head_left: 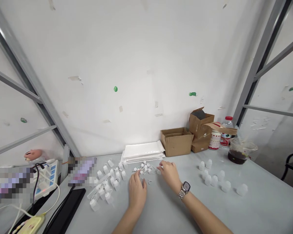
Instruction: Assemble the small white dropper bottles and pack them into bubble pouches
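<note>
My left hand (137,192) rests on the grey table (258,208), fingers curled at the near edge of a small heap of white plastic caps (145,168). My right hand (169,174), with a watch on its wrist, reaches into the same heap from the right, fingers pinched on a small white piece that I cannot make out clearly. A scatter of small white bottles with caps (107,183) lies to the left of my left hand. Several upright translucent bottles (215,178) stand to the right of my right arm.
A stack of white sheets (144,151) lies behind the caps. Brown cardboard boxes (177,140) stand against the wall, beside a cup, a drink bottle and a plastic bowl of dark liquid (240,151). A power strip (47,177) and a black flat object (68,208) sit at left.
</note>
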Available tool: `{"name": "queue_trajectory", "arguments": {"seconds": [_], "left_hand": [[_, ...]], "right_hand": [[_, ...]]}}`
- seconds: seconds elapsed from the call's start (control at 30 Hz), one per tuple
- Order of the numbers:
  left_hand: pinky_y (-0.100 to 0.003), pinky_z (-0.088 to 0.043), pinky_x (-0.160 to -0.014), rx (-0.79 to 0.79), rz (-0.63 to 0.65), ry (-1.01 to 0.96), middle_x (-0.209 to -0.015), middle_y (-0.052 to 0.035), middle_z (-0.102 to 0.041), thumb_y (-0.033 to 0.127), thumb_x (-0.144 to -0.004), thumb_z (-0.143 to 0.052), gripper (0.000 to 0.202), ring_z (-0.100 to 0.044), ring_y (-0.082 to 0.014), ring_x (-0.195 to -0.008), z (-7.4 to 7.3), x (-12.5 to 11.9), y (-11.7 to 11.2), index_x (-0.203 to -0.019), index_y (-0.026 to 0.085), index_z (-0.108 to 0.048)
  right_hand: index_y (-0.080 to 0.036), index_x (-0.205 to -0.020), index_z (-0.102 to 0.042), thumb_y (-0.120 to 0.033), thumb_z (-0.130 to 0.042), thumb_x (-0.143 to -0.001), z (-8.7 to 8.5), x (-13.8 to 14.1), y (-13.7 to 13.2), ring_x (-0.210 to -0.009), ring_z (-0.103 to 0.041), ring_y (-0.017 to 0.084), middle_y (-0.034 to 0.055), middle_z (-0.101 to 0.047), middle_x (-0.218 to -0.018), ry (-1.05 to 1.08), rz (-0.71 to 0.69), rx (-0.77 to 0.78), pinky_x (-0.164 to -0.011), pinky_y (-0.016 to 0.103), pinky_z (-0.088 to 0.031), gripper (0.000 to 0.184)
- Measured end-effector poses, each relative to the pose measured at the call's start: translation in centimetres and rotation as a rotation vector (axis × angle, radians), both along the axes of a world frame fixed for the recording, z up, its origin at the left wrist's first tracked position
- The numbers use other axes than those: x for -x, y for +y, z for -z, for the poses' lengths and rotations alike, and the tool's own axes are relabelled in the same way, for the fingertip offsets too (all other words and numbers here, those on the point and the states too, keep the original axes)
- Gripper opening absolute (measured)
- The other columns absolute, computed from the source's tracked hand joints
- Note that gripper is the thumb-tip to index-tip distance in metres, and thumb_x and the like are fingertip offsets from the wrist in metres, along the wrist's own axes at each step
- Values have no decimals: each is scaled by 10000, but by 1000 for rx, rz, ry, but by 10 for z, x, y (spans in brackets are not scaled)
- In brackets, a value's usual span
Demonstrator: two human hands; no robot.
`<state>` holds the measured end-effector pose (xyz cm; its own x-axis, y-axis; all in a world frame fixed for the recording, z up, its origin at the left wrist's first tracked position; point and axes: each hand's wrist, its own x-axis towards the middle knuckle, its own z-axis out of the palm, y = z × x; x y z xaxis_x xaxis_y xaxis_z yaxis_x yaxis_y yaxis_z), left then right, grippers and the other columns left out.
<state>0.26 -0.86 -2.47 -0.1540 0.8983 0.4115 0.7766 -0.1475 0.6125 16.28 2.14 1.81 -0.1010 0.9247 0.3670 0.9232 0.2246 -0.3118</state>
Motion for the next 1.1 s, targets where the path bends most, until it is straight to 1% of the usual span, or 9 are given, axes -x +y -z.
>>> {"name": "queue_trajectory", "arguments": {"seconds": [0.17, 0.27, 0.47, 0.53, 0.63, 0.7, 0.8, 0.9, 1.1], "left_hand": [[-386, -401, -816, 32, 165, 72, -902, -80, -551, 251, -768, -477, 176, -520, -238, -907, -4, -1, -1, -883, 179, -588], [-379, -400, -792, 55, 180, 78, -842, -65, -561, 260, -739, -529, 111, -520, -238, -869, -5, 0, 1, -781, 188, -602], [-368, -396, -779, 102, 227, -22, -793, -51, -556, 247, -716, -543, 68, -518, -223, -819, 1, 0, 6, -710, 193, -584], [-365, -404, -769, 115, 232, -137, -769, -43, -558, 261, -697, -556, 73, -531, -211, -778, 2, 0, 9, -668, 195, -569], [-334, -435, -685, 175, 216, -508, -692, -28, -585, 346, -668, -582, 162, -571, -194, -695, -2, 0, 16, -642, 195, -533], [-304, -446, -588, 224, 220, -715, -634, -29, -610, 433, -650, -583, 253, -601, -194, -631, -8, 2, 19, -668, 190, -519], [-285, -449, -535, 249, 242, -881, -616, -43, -650, 474, -605, -620, 361, -629, -203, -600, -17, 6, 20, -786, 170, -549], [-280, -456, -581, 259, 254, -990, -701, -65, -688, 430, -567, -674, 390, -644, -211, -678, -23, 9, 18, -838, 156, -611], [-307, -461, -687, 327, 287, -1126, -769, -87, -708, 402, -563, -699, 342, -645, -214, -725, -24, 6, 15, -778, 137, -668]], "right_hand": [[-186, -894, -598, -166, -475, -815, 4, 3, -6, -842, -572, 204, 46, -676, -874, 117, -50, 32, -740, 299, -320, 147], [-182, -906, -623, -160, -488, -797, 6, 1, -6, -864, -564, 208, 59, -668, -907, 202, -91, 82, -760, 295, -349, 174], [-159, -963, -627, -132, -497, -762, 17, 4, -7, -891, -543, 218, 86, -648, -941, 338, -168, 106, -798, 297, -385, 242], [-167, -935, -627, -149, -501, -759, 18, 4, -9, -909, -533, 224, 87, -645, -930, 408, -178, 96, -813, 311, -384, 218], [-180, -838, -579, -273, -499, -786, 14, 6, -12, -853, -549, 213, 74, -634, -857, 629, -198, 125, -777, 334, -417, 134], [-197, -810, -496, -398, -478, -794, 9, 9, -16, -777, -573, 195, 44, -616, -786, 866, -282, 273, -667, 327, -468, 202], [-212, -822, -416, -531, -489, -746, 4, 14, -21, -667, -597, 192, 6, -589, -705, 1126, -470, 583, -468, 289, -475, 335], [-189, -836, -457, -538, -557, -691, 2, 18, -24, -570, -582, 167, -14, -563, -643, 1136, -537, 678, -421, 247, -432, 391], [-145, -697, -620, -347, -648, -651, 5, 20, -24, -614, -501, 124, -13, -562, -623, 968, -477, 520, -573, 237, -395, 209]]}}
